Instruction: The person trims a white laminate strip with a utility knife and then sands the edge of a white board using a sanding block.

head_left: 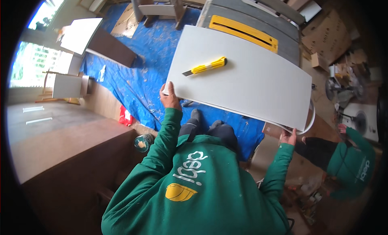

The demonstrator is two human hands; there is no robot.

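The white board is just nearer than the yellow slotted plate, near corners pinched by left hand and right hand; a level grip should keep the cutter from sliding.

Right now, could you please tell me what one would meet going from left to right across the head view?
Red bag, round container, left hand, yellow utility knife, right hand, co-worker's green sweater.
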